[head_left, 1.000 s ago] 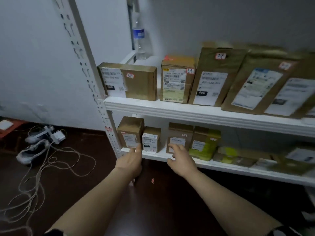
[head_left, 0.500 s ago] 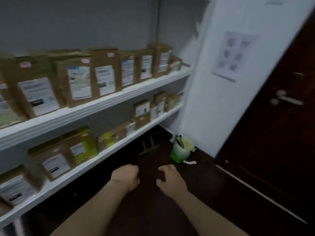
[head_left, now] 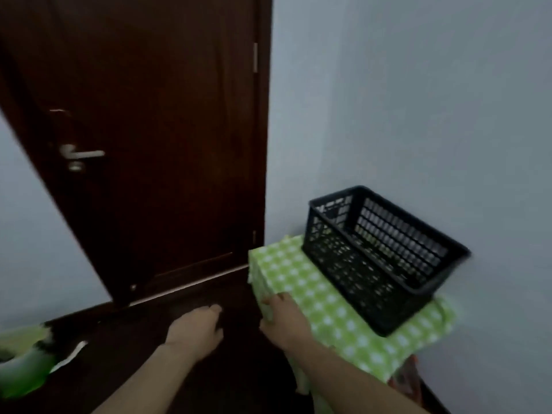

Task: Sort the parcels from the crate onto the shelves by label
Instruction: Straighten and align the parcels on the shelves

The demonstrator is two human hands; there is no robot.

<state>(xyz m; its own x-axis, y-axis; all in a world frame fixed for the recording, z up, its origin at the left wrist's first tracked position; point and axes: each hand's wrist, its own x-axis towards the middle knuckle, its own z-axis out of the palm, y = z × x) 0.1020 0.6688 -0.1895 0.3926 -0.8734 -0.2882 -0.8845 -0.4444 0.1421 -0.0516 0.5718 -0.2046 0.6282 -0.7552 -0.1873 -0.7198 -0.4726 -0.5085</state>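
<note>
Black slatted plastic crate sits on green-and-white checked cloth draped over low stand, right of frame, close to pale wall. Crate contents unclear in blur. Right hand at cloth's near-left edge, fingers relaxed, gripping nothing; contact with cloth uncertain. Left hand apart from it, over dark floor, fingers loosely curled, empty. Dark brown door with silver lever handle behind. Blurred green object lower left.

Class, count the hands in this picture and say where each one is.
2. The left hand hangs over the dark floor; the right hand is at the green cloth's near corner, by the crate.
</note>
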